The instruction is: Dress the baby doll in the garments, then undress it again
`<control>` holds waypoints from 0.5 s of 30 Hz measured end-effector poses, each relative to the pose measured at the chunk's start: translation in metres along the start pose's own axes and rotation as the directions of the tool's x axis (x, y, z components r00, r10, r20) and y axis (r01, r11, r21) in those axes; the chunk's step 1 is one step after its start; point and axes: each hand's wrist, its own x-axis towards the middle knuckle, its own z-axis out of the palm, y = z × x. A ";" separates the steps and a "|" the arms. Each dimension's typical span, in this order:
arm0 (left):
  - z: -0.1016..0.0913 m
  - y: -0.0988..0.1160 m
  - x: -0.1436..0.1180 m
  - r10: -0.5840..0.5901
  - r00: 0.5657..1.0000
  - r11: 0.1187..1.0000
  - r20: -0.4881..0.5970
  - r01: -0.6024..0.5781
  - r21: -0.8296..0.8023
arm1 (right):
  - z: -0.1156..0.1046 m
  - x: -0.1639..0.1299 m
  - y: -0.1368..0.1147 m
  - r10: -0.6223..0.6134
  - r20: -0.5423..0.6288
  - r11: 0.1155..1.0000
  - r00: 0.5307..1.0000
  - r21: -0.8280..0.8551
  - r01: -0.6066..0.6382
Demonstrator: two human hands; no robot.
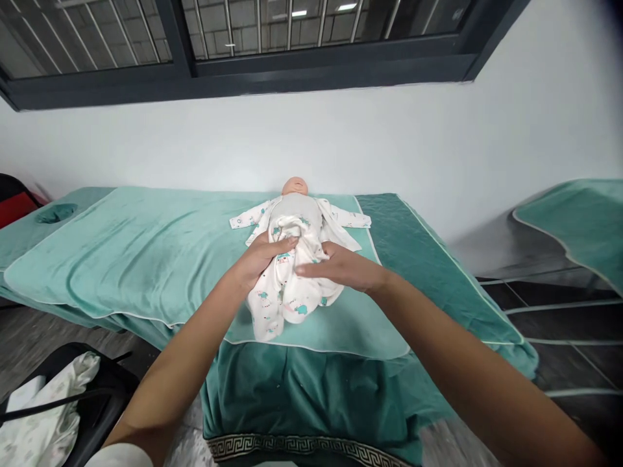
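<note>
A baby doll point(294, 187) lies on its back on the bed, its head toward the wall. A white printed baby jacket point(351, 218) is spread beneath it, open at the front, with both sleeves stretched out sideways. Over the doll's lower body are white baby trousers point(298, 306) with green prints, bunched at the top. My left hand point(263, 258) is closed on the left side of the bunched cloth, thumb on top. My right hand point(348, 266) grips the right side, thumb laid across the fabric. The fingers beneath the cloth are hidden, as are the doll's legs.
A light green cover point(146, 246) lies over the massage bed, above a darker green sheet point(418, 253). At lower left, a black chair point(109, 383) holds folded printed cloth point(61, 408). Another green-covered surface point(579, 220) stands at right. The wall point(341, 136) is close behind.
</note>
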 end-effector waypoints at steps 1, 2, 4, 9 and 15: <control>-0.001 -0.003 0.000 -0.018 1.000 1.000 -0.007 0.018 -0.003 | 0.000 0.002 0.003 -0.029 -0.066 0.998 0.997 0.045 0.032; -0.003 -0.006 0.000 -0.038 0.999 0.999 -0.010 0.038 0.000 | -0.001 0.005 0.006 -0.071 -0.147 0.990 0.987 0.113 0.088; -0.007 -0.011 -0.001 -0.104 0.995 0.994 0.014 0.103 0.033 | -0.006 0.012 0.011 -0.133 -0.311 0.947 0.941 0.241 0.214; -0.011 -0.018 0.004 -0.207 0.977 0.976 0.043 0.203 0.077 | -0.018 0.023 0.022 -0.068 -0.478 0.895 0.876 0.359 0.265; -0.020 -0.038 0.017 -0.117 0.983 0.968 -0.145 0.145 0.203 | 0.002 0.005 0.062 0.083 -0.421 0.906 0.903 0.409 0.107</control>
